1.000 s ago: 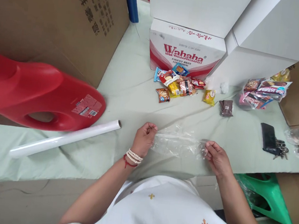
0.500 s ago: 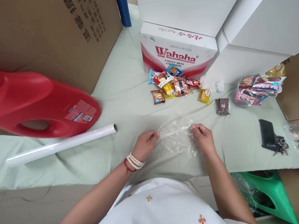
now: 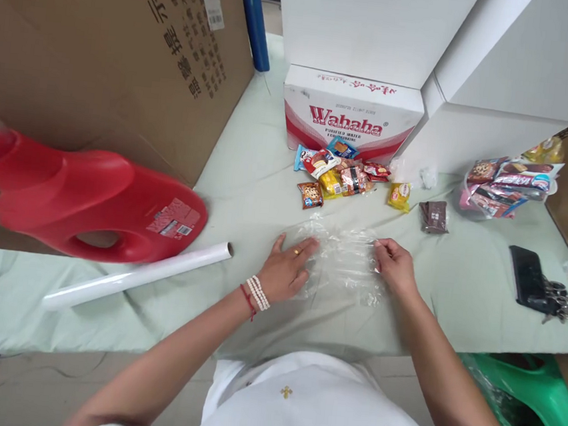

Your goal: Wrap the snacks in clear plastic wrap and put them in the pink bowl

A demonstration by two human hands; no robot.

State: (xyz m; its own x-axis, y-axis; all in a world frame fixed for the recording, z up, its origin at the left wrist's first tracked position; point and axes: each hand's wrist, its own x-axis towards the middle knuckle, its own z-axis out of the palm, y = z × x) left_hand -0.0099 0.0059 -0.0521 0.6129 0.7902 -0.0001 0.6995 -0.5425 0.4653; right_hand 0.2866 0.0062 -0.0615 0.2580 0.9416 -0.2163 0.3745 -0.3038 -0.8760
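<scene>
While the left hand (image 3: 286, 267) lies flat, fingers spread, on the left edge of the clear plastic film (image 3: 344, 262), the right hand (image 3: 393, 264) pinches the film's right edge between thumb and fingertips. Between the hands, the film lies crinkled on the green cloth (image 3: 247, 182), long axis left to right.

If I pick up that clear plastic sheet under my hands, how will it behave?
Probably floppy: the clear plastic sheet already wrinkles where it lies on the green cloth. Likely very light and clingy, so it may bunch once the left hand and right hand lift.
</scene>
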